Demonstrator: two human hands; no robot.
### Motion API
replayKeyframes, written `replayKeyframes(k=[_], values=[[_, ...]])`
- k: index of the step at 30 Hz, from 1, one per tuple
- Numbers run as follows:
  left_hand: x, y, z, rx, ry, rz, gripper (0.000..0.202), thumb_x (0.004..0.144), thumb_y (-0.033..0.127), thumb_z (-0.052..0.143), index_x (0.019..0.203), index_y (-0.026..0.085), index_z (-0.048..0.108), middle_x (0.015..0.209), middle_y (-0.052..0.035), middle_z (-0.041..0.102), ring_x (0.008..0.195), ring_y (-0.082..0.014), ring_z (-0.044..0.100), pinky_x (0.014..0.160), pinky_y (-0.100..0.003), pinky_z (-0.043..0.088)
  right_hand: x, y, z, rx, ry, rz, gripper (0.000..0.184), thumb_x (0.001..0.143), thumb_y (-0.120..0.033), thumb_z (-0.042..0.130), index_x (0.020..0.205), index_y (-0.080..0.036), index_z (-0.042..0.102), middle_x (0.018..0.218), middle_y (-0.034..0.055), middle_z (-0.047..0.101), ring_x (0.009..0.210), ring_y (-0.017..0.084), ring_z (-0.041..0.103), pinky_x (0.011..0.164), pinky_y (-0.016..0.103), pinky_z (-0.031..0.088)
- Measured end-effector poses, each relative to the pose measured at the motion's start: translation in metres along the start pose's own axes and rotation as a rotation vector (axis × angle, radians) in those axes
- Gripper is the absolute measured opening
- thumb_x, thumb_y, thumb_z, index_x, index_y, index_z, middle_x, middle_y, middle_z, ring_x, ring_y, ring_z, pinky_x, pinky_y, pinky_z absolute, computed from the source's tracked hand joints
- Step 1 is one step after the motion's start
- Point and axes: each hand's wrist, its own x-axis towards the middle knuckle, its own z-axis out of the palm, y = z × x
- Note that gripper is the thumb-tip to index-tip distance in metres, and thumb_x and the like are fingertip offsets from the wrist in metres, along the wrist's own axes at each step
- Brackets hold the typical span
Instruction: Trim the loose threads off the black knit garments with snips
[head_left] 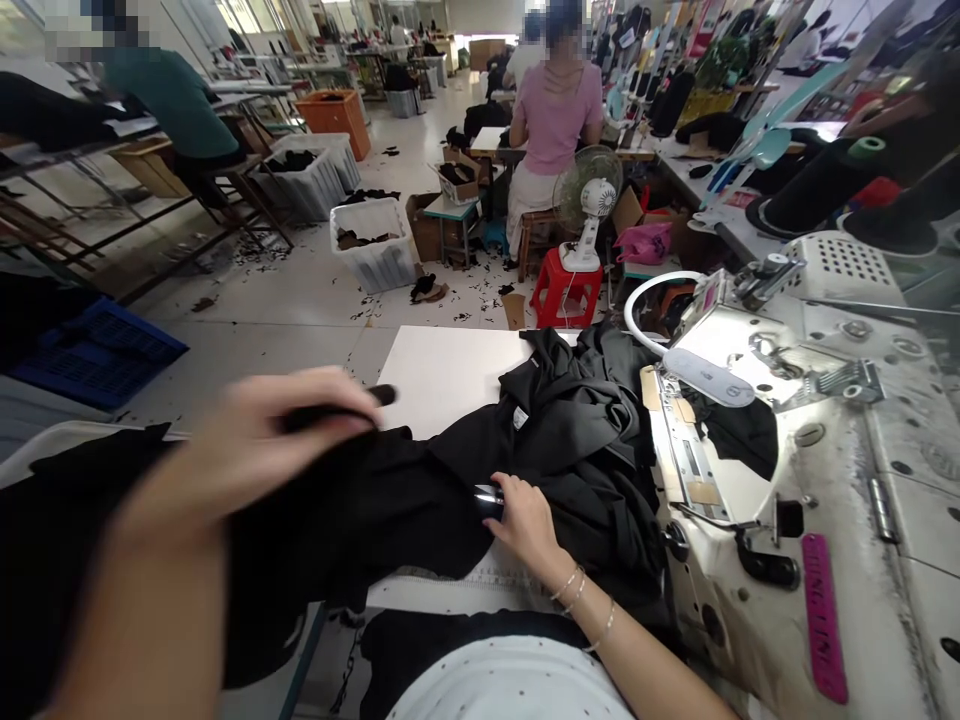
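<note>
Black fabric (420, 500) spreads across the white worktable (442, 370) and hangs over its left side. My left hand (300, 420), smeared by motion, is closed with a bunched piece of the black fabric pinched in it, raised above the table's left end. My right hand (525, 515) rests on the cloth near the table's middle, closed around small thread snips (489, 494) whose metal blades point left. A heap of the same cloth with a small white label (519, 417) lies beyond my right hand, up against the sewing machine (750, 450).
A lamp (709, 377) lights the machine bed. Beyond the table stand a white fan (598, 200) on a red stool (568, 290) and a white bin (375, 245). A blue crate (105, 350) is at left. A person in pink (555, 110) sits ahead; scraps litter the floor.
</note>
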Motion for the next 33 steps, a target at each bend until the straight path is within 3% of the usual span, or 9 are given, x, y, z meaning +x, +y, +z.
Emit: replayKeyframes(k=[3,5,11,14,17,20,23,28,33], values=[[0.017,-0.008,0.033,0.119,-0.198,0.084,0.028,0.082,0.04,0.051,0.105,0.028,0.06,0.12,-0.0002,0.056,0.118,-0.0231,0.043,0.103,-0.045,0.029,0.009,0.004,-0.007,0.056,0.097,0.065,0.022,0.061,-0.007,0.051,0.076,-0.019,0.061,0.069,0.0023,0.06,0.066,0.018,0.055,0.064,0.027,0.038],[0.014,-0.017,0.062,0.175,-0.199,0.008,0.038,0.085,0.042,0.044,0.121,0.034,0.047,0.136,0.001,0.041,0.13,-0.0237,0.029,0.107,-0.05,0.02,0.014,0.009,-0.021,0.097,0.191,0.13,0.016,0.065,-0.01,0.048,0.074,-0.018,0.059,0.064,0.0012,0.058,0.059,0.016,0.052,0.059,0.025,0.037],[-0.051,-0.057,0.16,0.272,-0.205,-0.366,0.035,0.088,0.032,0.034,0.117,0.026,0.053,0.131,-0.0074,0.048,0.128,-0.0266,0.033,0.104,-0.059,0.02,0.029,0.007,-0.061,0.25,0.476,0.257,0.012,0.073,-0.024,0.047,0.075,-0.015,0.054,0.053,-0.0045,0.039,0.049,0.011,0.04,0.051,0.022,0.036],[-0.078,-0.08,0.196,0.317,-0.351,-0.299,0.036,0.085,0.027,0.041,0.119,0.027,0.053,0.138,-0.0095,0.04,0.133,-0.0301,0.025,0.104,-0.064,0.01,0.035,-0.006,-0.071,0.378,0.551,0.228,0.014,0.076,-0.027,0.048,0.076,-0.015,0.054,0.052,-0.0056,0.037,0.048,0.01,0.038,0.049,0.021,0.035],[-0.082,-0.093,0.199,0.3,-0.45,-0.222,0.039,0.082,0.026,0.047,0.12,0.031,0.053,0.141,-0.0085,0.036,0.134,-0.0317,0.021,0.103,-0.065,0.009,0.036,-0.019,-0.079,0.593,0.665,0.167,0.016,0.077,-0.03,0.054,0.08,-0.014,0.055,0.056,-0.0024,0.049,0.051,0.011,0.044,0.051,0.023,0.037],[-0.061,-0.088,0.176,0.193,-0.497,-0.226,0.028,0.083,0.03,0.046,0.105,0.028,0.062,0.126,-0.007,0.054,0.126,-0.0307,0.038,0.102,-0.06,0.023,0.03,-0.026,-0.087,0.665,0.767,0.133,0.017,0.075,-0.03,0.06,0.082,-0.015,0.057,0.065,0.0007,0.056,0.054,0.01,0.046,0.051,0.022,0.036],[-0.025,-0.071,0.157,0.068,-0.331,-0.196,0.031,0.086,0.027,0.039,0.11,0.023,0.057,0.114,-0.0072,0.059,0.109,-0.0236,0.052,0.096,-0.045,0.04,0.017,-0.031,-0.097,0.728,0.77,0.114,0.013,0.076,-0.027,0.061,0.081,-0.016,0.059,0.064,-0.0013,0.053,0.05,0.008,0.042,0.047,0.02,0.032],[0.043,-0.037,0.174,0.045,-0.113,0.014,0.066,0.071,0.012,0.057,0.131,0.028,0.036,0.136,-0.0097,0.036,0.129,-0.027,0.031,0.103,-0.048,0.03,-0.004,-0.048,-0.119,0.849,0.658,0.014,0.004,0.077,-0.021,0.06,0.075,-0.018,0.059,0.071,-0.0023,0.049,0.058,0.007,0.044,0.052,0.018,0.035],[0.087,-0.009,0.176,-0.267,-0.194,0.194,0.031,0.068,0.003,0.045,0.087,0.02,0.063,0.112,-0.0051,0.06,0.124,-0.0245,0.041,0.108,-0.049,0.021,-0.015,-0.072,-0.146,0.671,0.775,-0.106,0.006,0.077,-0.015,0.06,0.072,-0.018,0.06,0.094,0.0011,0.048,0.08,0.011,0.049,0.061,0.019,0.038]])
